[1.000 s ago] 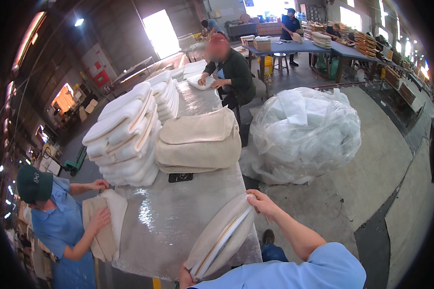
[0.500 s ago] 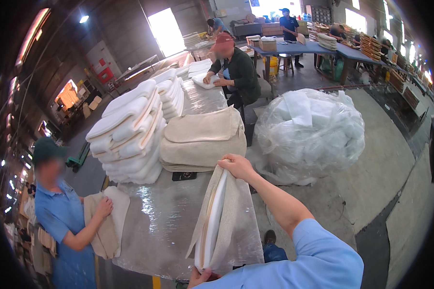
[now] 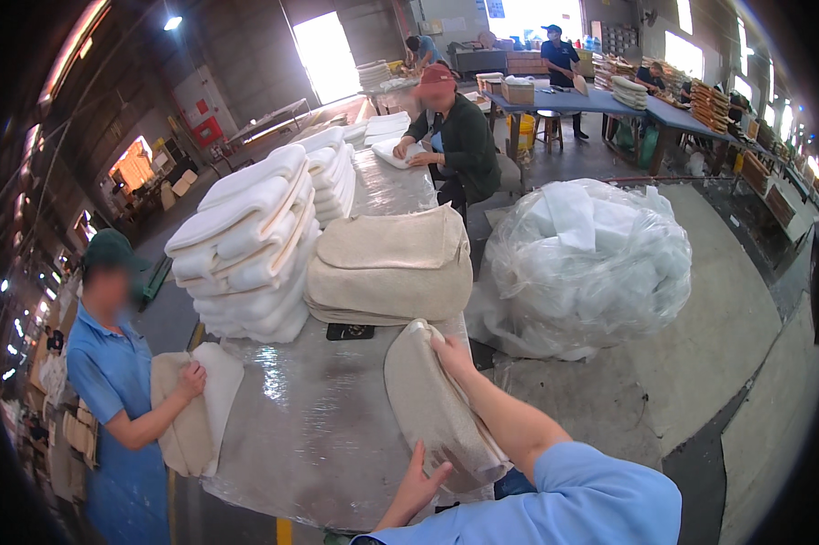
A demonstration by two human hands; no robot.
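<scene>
A beige fabric cover with white padding [image 3: 432, 391] lies slanted over the near right part of the plastic-wrapped table [image 3: 310, 454], its broad beige face turned up. My right hand [image 3: 452, 356] is closed on its far right edge. At the near left edge of the cover is my left hand [image 3: 420, 481], thumb and forefinger spread apart; whether it touches the fabric I cannot tell. Just beyond sits a pile of folded beige covers [image 3: 387, 268], with a small black flat item [image 3: 350, 331] at its front.
Tall stacks of folded white padding [image 3: 246, 245] stand at the left of the table. A big clear bag of white stuffing [image 3: 591, 263] is on the floor to the right. A co-worker [image 3: 114, 363] at left holds beige and white pieces; another person [image 3: 455, 136] works at the far end.
The cover has turned from standing on edge, its white filling showing, to lying beige face up. My left hand has let go of the near end and its fingers have spread.
</scene>
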